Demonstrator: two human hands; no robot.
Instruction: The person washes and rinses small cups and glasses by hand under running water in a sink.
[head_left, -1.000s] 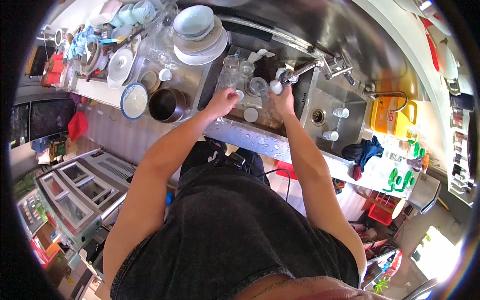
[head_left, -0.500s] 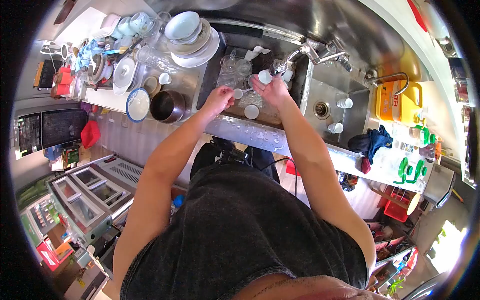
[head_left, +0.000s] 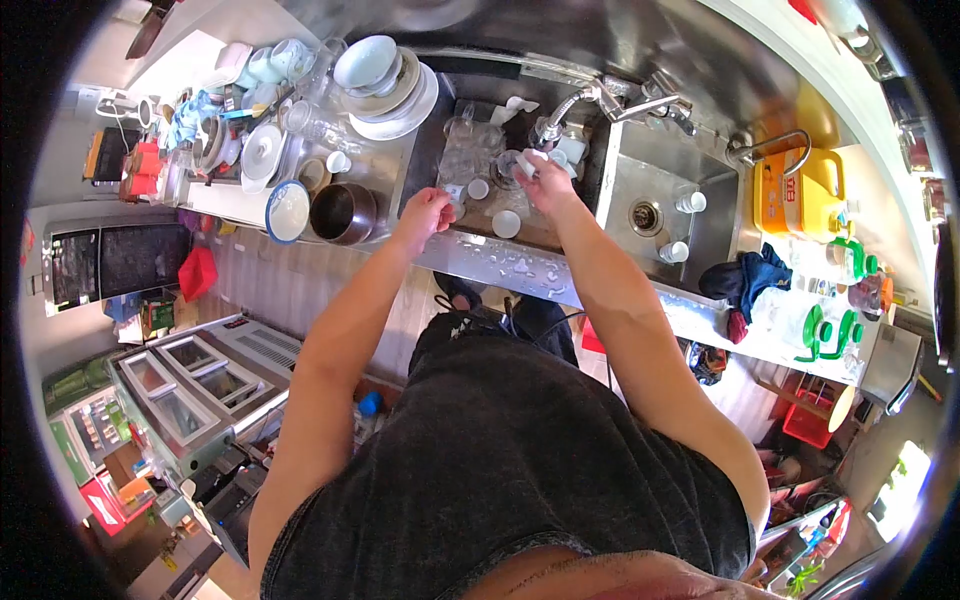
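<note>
My right hand (head_left: pixel 553 190) is closed around a small white cup (head_left: pixel 527 165), tilted under the faucet head (head_left: pixel 546 133) in the left sink basin (head_left: pixel 420 165). My left hand (head_left: pixel 428 213) hovers over the basin's front left corner, its fingers curled together. Something pale shows at its fingertips, too small to name. Between the hands, two white cups (head_left: pixel 506 223) rest in the basin. Several clear glasses (head_left: pixel 462 160) lie behind them, and more white cups (head_left: pixel 573 150) sit behind my right hand.
Stacked plates and bowls (head_left: pixel 410 115), a dark pot (head_left: pixel 342 213) and a blue-rimmed bowl (head_left: pixel 288 212) stand on the left counter. Two white cups (head_left: pixel 690 202) lie in the right basin (head_left: pixel 625 240). A yellow jug (head_left: pixel 800 190), dark cloth (head_left: pixel 745 280) and green-handled bottles (head_left: pixel 815 330) are at right.
My right hand has turned the white cup from facing up to tilted, close below the faucet. My left hand has shifted slightly toward the front edge and away from the cups.
</note>
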